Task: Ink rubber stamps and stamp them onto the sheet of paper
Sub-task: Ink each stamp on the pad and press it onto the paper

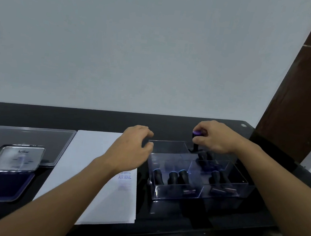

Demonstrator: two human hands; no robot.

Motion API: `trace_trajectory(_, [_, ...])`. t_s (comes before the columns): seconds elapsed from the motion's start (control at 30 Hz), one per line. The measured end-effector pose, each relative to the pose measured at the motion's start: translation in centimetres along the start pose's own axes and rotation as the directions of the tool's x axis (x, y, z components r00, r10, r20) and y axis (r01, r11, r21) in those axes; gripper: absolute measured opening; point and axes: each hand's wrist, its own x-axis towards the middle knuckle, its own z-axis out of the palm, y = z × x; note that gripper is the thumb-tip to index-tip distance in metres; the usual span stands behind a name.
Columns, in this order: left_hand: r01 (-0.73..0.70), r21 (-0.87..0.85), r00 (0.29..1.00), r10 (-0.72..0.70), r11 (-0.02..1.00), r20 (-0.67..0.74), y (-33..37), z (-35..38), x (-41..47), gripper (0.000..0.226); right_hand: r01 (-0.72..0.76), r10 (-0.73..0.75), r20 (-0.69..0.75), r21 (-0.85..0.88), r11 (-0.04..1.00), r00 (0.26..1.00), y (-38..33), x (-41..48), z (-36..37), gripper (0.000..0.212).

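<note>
A white sheet of paper (90,159) lies on the black table, with blue "AIR MAIL" prints near its right edge. An open blue ink pad (2,185) sits at the left, its lid tipped up. A clear plastic box (196,194) at the right holds several black-handled rubber stamps (173,176). My right hand (213,136) is shut on a black stamp with a purple top (196,139), held upright over the box's far compartment. My left hand (132,148) hovers over the paper's right edge, at the box's left rim, fingers curled and apart, holding nothing.
A clear flat plastic lid (25,139) lies behind the ink pad. The black table's (159,223) front edge runs along the bottom. A grey wall stands behind the table and a brown wooden post (302,84) rises at the right.
</note>
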Motion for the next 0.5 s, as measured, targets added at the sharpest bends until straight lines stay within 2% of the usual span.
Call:
trace_trajectory(0.2, [0.112, 0.036, 0.993, -0.11, 0.993, -0.047, -3.3, -5.3, -3.6, 0.036, 0.082, -0.076, -0.067, 0.101, 0.991, 0.995, -6.0, -1.4, -1.5, 0.02])
trace_trajectory(0.5, [0.272, 0.045, 0.953, -0.263, 0.961, -0.148, -10.8, -13.5, -11.5, 0.024, 0.262, -0.271, 0.023, 0.201, 0.944, 0.962, -19.8, -2.4, 2.6, 0.01])
